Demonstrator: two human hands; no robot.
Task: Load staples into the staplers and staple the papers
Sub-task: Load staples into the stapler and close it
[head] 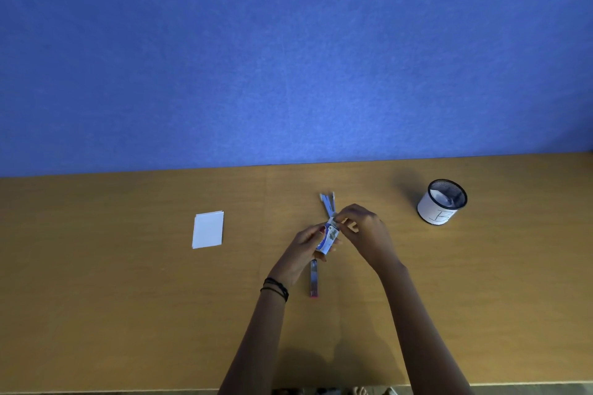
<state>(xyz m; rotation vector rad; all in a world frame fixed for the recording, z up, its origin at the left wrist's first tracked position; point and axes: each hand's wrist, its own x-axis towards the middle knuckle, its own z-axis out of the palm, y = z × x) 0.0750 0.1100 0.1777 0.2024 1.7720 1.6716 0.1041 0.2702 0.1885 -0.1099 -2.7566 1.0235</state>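
My left hand (pixel 305 245) grips a small blue and white staple box (pixel 328 238) above the wooden table (pixel 128 298). My right hand (pixel 362 229) pinches the box's upper end with its fingertips. An opened stapler lies under my hands: its metal arm with a pink tip (pixel 313 279) points toward me and its far part (pixel 329 200) points away. The stapler's middle is hidden by my hands. A small stack of white papers (pixel 208 230) lies to the left.
A black mesh cup with a white label (pixel 441 204) stands at the right, something pale inside it. A blue partition wall (pixel 288 58) rises behind the table. The table's near edge runs along the bottom.
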